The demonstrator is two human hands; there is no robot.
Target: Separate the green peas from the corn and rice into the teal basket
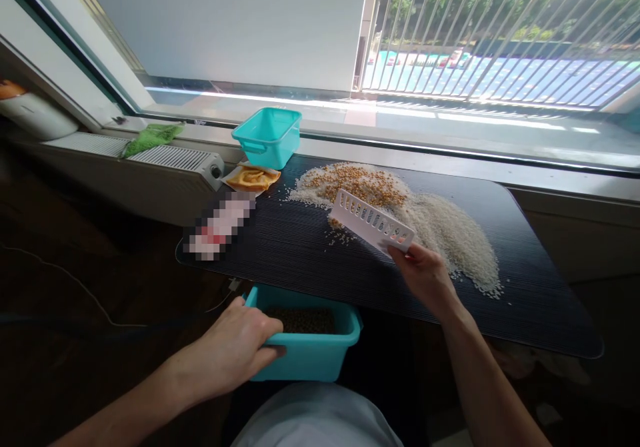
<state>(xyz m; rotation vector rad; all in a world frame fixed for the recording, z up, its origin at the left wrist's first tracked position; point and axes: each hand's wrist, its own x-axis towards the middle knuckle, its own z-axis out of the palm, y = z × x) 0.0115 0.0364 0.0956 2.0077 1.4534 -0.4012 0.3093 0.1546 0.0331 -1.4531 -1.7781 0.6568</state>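
Note:
My left hand grips the near left side of a turquoise plastic bin, held below the table's front edge. Small dark grains cover the bin's floor. In my right hand is a white slotted plastic tray, tilted over the table and gripped by its right end. Just behind it lies a heap of white rice, and on the left part of that heap are many orange-yellow kernels. A few kernels and scattered grains lie by the tray's left end.
A second turquoise bin stands at the back of the dark table, by the window. Near it are a folded orange cloth and a blurred pinkish item. Left of these, a green cloth lies on a white radiator.

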